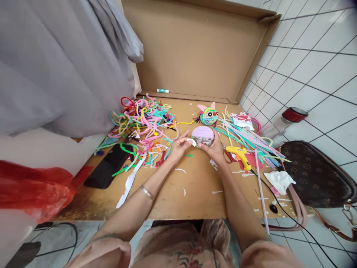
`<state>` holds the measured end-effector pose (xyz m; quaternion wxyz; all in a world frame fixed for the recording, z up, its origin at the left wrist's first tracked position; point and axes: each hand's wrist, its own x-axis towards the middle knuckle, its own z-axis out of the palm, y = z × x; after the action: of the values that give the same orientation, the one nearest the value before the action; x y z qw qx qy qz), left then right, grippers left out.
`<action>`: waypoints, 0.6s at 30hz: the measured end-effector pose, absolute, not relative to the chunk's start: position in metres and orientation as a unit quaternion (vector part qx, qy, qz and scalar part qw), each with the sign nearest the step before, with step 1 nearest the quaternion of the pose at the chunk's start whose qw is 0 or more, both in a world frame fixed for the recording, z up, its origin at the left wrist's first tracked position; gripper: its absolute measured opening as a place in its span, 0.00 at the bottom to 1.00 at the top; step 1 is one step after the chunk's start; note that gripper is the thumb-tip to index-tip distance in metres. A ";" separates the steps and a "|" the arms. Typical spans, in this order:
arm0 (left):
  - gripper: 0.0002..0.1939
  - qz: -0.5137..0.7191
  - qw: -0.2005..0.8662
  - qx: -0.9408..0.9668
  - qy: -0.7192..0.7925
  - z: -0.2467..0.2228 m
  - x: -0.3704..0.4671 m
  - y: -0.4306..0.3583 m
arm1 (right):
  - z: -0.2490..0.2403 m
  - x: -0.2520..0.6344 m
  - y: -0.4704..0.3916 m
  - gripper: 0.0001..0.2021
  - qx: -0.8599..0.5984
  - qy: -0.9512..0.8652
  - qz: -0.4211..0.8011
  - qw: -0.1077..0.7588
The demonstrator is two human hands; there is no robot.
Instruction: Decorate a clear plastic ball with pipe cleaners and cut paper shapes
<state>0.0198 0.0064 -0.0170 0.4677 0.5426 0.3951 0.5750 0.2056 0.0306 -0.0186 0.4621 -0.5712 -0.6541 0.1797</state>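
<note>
My right hand (213, 147) is wrapped round the right side of a round object (203, 134) with a lilac top and a darker, patterned lower part. Between the fingertips of my left hand (180, 147) is a small white piece (193, 142), close against the object's left side. Just behind them sits a colourful ball figure (209, 115) with pink ears, two eyes and a red nose. A yellow glue gun (239, 155) lies to the right of my right hand.
Tangled pipe cleaners (145, 123) and a black phone (106, 167) are at the left. Straight pipe cleaners (248, 137), crumpled tissue (279, 181), a brown bag (318, 171) and a red-lidded jar (294, 114) are at the right. A cardboard panel (192, 52) stands behind.
</note>
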 end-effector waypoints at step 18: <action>0.17 0.585 0.468 0.516 0.415 -0.028 0.040 0.030 | -0.013 0.208 0.031 0.39 -0.614 -0.688 0.081 0.378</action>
<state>0.0399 0.0300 -0.0284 0.4679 0.5159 0.4149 0.5855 0.2083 0.0312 -0.0128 0.3781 -0.6137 -0.6884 0.0810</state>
